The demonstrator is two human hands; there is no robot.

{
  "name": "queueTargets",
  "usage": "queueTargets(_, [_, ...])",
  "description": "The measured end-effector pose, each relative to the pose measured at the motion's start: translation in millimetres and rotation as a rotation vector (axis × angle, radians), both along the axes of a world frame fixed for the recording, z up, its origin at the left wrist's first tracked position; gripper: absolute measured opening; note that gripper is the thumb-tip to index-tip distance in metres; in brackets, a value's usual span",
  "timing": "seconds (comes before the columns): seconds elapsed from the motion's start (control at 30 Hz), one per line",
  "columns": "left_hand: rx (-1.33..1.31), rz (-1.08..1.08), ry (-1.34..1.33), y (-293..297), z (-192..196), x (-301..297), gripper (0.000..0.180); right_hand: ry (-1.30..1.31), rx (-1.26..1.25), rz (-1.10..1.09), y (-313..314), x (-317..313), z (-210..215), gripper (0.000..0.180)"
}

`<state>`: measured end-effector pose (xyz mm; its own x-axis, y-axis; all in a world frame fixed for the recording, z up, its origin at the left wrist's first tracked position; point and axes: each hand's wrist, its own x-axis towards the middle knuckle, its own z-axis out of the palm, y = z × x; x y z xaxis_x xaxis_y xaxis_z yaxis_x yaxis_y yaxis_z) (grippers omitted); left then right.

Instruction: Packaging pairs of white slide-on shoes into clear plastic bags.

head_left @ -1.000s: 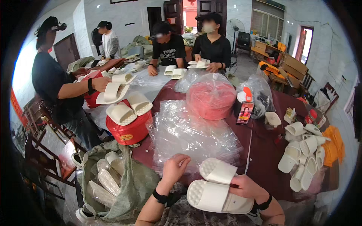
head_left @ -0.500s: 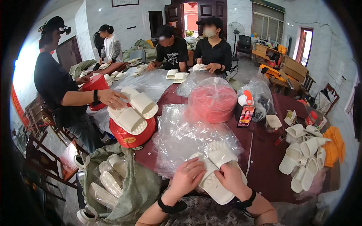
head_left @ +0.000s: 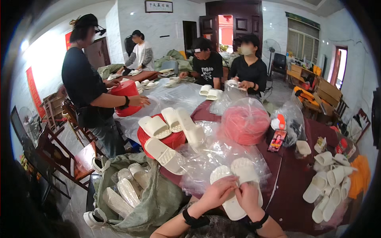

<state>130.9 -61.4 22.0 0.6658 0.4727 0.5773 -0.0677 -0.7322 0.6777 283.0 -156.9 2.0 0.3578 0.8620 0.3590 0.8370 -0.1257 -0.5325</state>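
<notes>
A pair of cream slippers lies at the near edge of the table, soles partly over clear plastic bags. My left hand is over the left slipper's strap, its fingers bent together. My right hand grips the strap area of the right slipper, thumb close to the left hand's fingertips. Both hands touch, and they cover the straps. More cream slippers rest on and against a red roll to the left, some on the bags.
A bagged red roll, a phone and a small tub stand beyond. Piled slippers lie at the right, beside orange cloth. At left, a green sack holds wrapped slippers. Co-workers stand and sit around the table.
My hands have come together over the straps, the left fingers curling in. The co-worker at left has let go of a slipper pair; more slippers now lie around the red roll. The view has shifted left.
</notes>
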Motion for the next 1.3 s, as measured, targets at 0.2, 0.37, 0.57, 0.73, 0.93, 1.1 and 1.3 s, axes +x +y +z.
queueTargets(0.2, [0.121,-0.120,0.027,-2.5,-5.1,17.4,0.017,-0.118,0.024,0.097,2.9,4.4,-40.2,0.015])
queueTargets(0.37, [0.032,-0.134,0.023,-5.7,-1.0,12.1,0.018,-0.150,0.173,0.101,12.1,9.8,-26.8,0.018])
queueTargets(0.57, [0.056,-0.197,0.016,-11.0,13.5,15.0,0.017,0.413,0.160,0.068,17.5,14.2,-52.1,0.020])
queueTargets(0.73, [0.027,-0.210,0.054,-5.2,9.6,13.4,0.017,-0.077,0.200,0.124,15.9,-4.7,-40.6,0.016])
queueTargets(0.93, [-0.218,-0.088,0.156,0.7,0.1,23.5,0.048,-0.057,-0.123,0.074,12.1,-3.4,-50.2,0.023])
queueTargets(1.1, [0.179,-0.021,0.222,6.5,-10.6,40.4,0.046,0.058,0.167,0.093,15.1,-6.3,-57.9,0.023])
queueTargets(1.3, [0.311,0.016,0.253,-11.6,-18.8,53.8,0.030,-0.200,0.075,-0.007,14.2,8.6,-96.4,0.032])
